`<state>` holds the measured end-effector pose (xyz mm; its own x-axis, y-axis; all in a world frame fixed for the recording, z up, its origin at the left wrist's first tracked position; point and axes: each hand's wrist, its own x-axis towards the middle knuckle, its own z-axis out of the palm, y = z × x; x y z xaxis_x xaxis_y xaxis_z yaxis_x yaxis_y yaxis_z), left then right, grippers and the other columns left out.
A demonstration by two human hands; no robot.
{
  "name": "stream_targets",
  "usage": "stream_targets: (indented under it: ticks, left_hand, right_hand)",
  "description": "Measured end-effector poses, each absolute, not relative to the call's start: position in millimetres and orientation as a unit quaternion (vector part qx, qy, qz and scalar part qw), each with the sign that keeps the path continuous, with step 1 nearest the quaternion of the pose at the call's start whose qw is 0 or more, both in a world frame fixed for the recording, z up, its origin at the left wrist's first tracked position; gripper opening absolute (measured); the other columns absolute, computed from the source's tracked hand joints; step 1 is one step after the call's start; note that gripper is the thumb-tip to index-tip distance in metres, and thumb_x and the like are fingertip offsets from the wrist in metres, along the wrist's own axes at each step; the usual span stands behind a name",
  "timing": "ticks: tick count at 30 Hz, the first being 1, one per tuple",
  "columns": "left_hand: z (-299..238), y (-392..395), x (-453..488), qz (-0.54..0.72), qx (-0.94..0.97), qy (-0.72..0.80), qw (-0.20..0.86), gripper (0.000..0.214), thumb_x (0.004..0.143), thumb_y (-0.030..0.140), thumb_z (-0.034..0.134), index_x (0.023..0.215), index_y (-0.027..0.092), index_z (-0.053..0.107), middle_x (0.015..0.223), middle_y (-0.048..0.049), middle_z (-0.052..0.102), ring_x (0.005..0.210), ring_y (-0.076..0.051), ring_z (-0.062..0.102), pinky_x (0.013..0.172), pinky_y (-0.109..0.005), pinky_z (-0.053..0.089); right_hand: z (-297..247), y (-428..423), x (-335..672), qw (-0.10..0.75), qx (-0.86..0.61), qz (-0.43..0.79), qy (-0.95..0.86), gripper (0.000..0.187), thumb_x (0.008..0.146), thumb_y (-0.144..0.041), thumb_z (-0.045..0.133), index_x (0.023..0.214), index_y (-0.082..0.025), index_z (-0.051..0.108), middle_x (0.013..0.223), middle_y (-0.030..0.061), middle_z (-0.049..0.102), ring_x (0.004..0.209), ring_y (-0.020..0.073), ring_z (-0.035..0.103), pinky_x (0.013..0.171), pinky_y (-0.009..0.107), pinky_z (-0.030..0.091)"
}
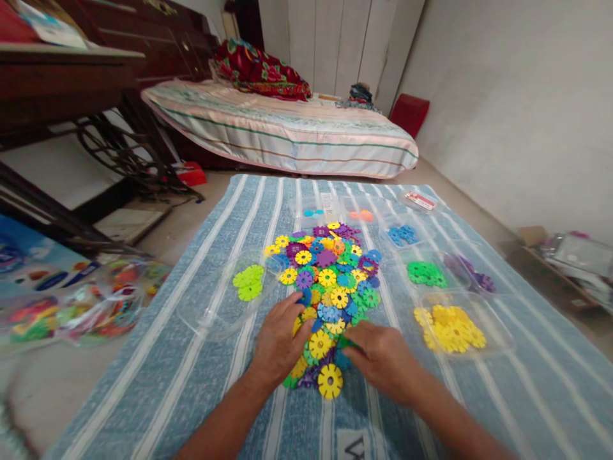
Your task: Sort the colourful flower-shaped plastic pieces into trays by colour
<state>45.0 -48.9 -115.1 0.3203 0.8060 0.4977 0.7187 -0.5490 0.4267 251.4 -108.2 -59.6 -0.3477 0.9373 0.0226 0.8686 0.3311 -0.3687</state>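
Note:
A heap of notched plastic flower discs (pixel 327 277) in yellow, blue, green and purple lies in the middle of the cloth-covered table. My left hand (pixel 280 335) rests on the heap's left side, thumb and forefinger apart, fingertips by a dark blue disc (pixel 305 298). At the right side, my right hand (pixel 383 354) is closed, its fingertips pinching a green disc (pixel 344 342) that is partly hidden. One large yellow disc (pixel 330 381) lies at the near end, between my wrists.
Clear boxes flank the heap: lime discs (pixel 248 282) at left; yellow (pixel 450 328), green (pixel 427 274), purple (pixel 483 281) and blue discs (pixel 402 235) at right. Boxes with light blue (pixel 313 213) and orange discs (pixel 361 215) stand behind. A bed (pixel 287 131) is beyond the table.

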Motion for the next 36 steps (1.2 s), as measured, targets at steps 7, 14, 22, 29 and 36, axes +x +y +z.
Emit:
stream_targets:
  ticks: [7, 14, 22, 29, 36]
  left_hand:
    - [-113.9, -51.9, 47.6, 0.333, 0.809, 0.478, 0.079, 0.013, 0.081, 0.026, 0.052, 0.090, 0.018, 0.057, 0.116, -0.0119, 0.060, 0.107, -0.024, 0.056, 0.092, -0.042, 0.047]
    - [-113.5, -51.9, 47.7, 0.330, 0.810, 0.479, 0.074, 0.013, 0.082, 0.027, 0.052, 0.090, 0.018, 0.057, 0.116, -0.0121, 0.060, 0.108, -0.024, 0.056, 0.092, -0.042, 0.048]
    - [-117.2, -47.1, 45.3, 0.329, 0.818, 0.468, 0.060, 0.015, 0.084, 0.029, 0.050, 0.089, 0.017, 0.056, 0.116, -0.0136, 0.059, 0.108, -0.024, 0.055, 0.092, -0.041, 0.047]
    - [-118.1, -45.1, 43.4, 0.331, 0.816, 0.471, 0.061, 0.017, 0.083, 0.032, 0.050, 0.089, 0.018, 0.057, 0.116, -0.0124, 0.060, 0.108, -0.025, 0.056, 0.092, -0.043, 0.047]
    - [-117.2, -45.1, 44.0, 0.322, 0.822, 0.468, 0.055, 0.018, 0.084, 0.034, 0.049, 0.088, 0.018, 0.056, 0.116, -0.0133, 0.060, 0.108, -0.025, 0.056, 0.092, -0.042, 0.047]
  right_hand:
    - [-62.9, -132.8, 229.3, 0.064, -0.532, 0.155, -0.830, 0.010, 0.085, -0.024, 0.050, 0.087, -0.021, 0.059, 0.080, 0.0005, 0.063, 0.072, 0.0131, 0.060, 0.062, 0.022, 0.037]
    - [-71.0, -146.0, 211.3, 0.023, -0.544, 0.098, -0.833, 0.024, 0.078, -0.028, 0.058, 0.100, -0.020, 0.053, 0.076, 0.0025, 0.065, 0.062, 0.0180, 0.061, 0.055, 0.027, 0.039]
    - [-78.9, -147.7, 211.7, 0.060, -0.525, 0.093, -0.844, 0.008, 0.078, -0.019, 0.055, 0.085, -0.021, 0.052, 0.073, -0.0004, 0.063, 0.062, 0.0160, 0.059, 0.053, 0.025, 0.037]
    - [-76.6, -148.3, 226.5, 0.088, -0.501, 0.131, -0.851, 0.009, 0.084, -0.015, 0.046, 0.079, -0.020, 0.051, 0.071, -0.0013, 0.063, 0.062, 0.0120, 0.058, 0.054, 0.021, 0.036]
    - [-45.4, -147.7, 294.1, 0.162, -0.612, 0.071, -0.771, 0.024, 0.092, -0.022, 0.036, 0.088, -0.021, 0.060, 0.078, 0.0018, 0.066, 0.069, 0.0118, 0.063, 0.064, 0.021, 0.044]
